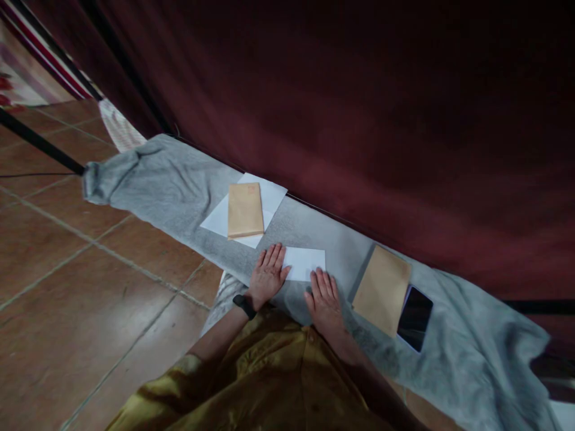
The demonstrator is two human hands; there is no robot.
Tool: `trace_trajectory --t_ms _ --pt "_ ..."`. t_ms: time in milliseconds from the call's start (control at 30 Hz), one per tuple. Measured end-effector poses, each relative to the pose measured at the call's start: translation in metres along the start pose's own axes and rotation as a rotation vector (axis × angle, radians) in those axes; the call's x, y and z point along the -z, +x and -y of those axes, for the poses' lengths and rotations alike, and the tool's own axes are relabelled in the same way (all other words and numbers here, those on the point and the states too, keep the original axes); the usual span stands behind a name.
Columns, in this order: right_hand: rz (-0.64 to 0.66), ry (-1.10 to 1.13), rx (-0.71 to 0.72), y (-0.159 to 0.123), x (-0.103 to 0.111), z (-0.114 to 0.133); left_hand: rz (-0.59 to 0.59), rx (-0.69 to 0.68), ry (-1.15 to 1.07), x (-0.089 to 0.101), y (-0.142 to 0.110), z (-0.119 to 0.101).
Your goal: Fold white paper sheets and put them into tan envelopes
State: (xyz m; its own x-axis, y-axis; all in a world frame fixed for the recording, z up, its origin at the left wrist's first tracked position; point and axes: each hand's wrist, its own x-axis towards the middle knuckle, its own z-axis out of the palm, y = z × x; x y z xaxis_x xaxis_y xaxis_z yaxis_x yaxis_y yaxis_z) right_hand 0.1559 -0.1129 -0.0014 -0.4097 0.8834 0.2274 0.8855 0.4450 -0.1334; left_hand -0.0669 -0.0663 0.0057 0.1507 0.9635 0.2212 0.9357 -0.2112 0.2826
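Note:
A white sheet of paper, small and rectangular, perhaps folded, lies flat on the grey cloth just in front of me. At its left edge rests my left hand, palm down with fingers stretched out; a dark band circles that wrist. My right hand lies flat near the paper's lower right corner, fingertips at its edge, fingers extended. Neither hand grips anything. Beyond my left hand, a brown envelope with a small reddish mark sits on top of white paper sheets.
Grey cloth covers the long narrow surface. Right of my hands lie a brown envelope or paper and a phone with a dark screen. A dark red curtain hangs along the far edge. Tiled floor shows at left.

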Motion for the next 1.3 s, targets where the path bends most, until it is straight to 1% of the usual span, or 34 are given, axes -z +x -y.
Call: trace_trajectory --t_ms 167,300,433,567,633,733,800,933,1000,1067,1133,1200,1233,1300 --pt "0.003 0.019 0.026 0.007 -0.006 0.01 -0.003 -0.01 -0.029 0.003 -0.001 0.003" --pt "-0.002 0.014 0.016 0.004 -0.011 0.01 -0.004 0.052 -0.1 0.005 0.005 0.003" --pt "0.004 0.005 0.011 0.004 -0.011 0.009 0.006 0.126 -0.136 0.006 0.025 -0.003" --pt "0.01 0.002 0.015 0.006 -0.007 0.011 0.021 0.129 -0.142 0.008 0.047 -0.005" --pt "0.005 0.013 0.01 0.006 -0.005 0.012 0.044 0.148 -0.244 0.009 0.057 -0.003" --pt "-0.008 0.035 -0.006 0.006 -0.004 0.012 0.05 0.236 -0.459 0.011 0.065 0.002" --pt "-0.013 0.044 -0.009 0.005 -0.004 0.012 0.053 0.288 -0.552 0.011 0.068 0.005" --pt "-0.046 0.054 -0.022 0.008 -0.004 0.014 0.109 0.367 -0.741 0.015 0.065 0.002" --pt "-0.067 0.064 -0.03 0.015 -0.002 0.017 0.128 0.393 -0.84 0.021 0.061 -0.003" --pt "-0.091 0.093 -0.046 0.026 0.004 0.018 0.148 0.446 -1.018 0.031 0.059 -0.01" --pt "-0.124 0.177 -0.086 0.039 0.012 0.019 0.177 0.508 -1.267 0.042 0.058 -0.016" --pt "-0.159 0.336 -0.159 0.053 0.021 0.018 0.173 0.554 -1.466 0.051 0.056 -0.018" --pt "-0.174 0.442 -0.216 0.06 0.025 0.017 0.148 0.571 -1.496 0.053 0.054 -0.018" --pt "-0.183 0.677 -0.353 0.07 0.032 0.018 0.08 0.636 -1.475 0.052 0.049 -0.017"
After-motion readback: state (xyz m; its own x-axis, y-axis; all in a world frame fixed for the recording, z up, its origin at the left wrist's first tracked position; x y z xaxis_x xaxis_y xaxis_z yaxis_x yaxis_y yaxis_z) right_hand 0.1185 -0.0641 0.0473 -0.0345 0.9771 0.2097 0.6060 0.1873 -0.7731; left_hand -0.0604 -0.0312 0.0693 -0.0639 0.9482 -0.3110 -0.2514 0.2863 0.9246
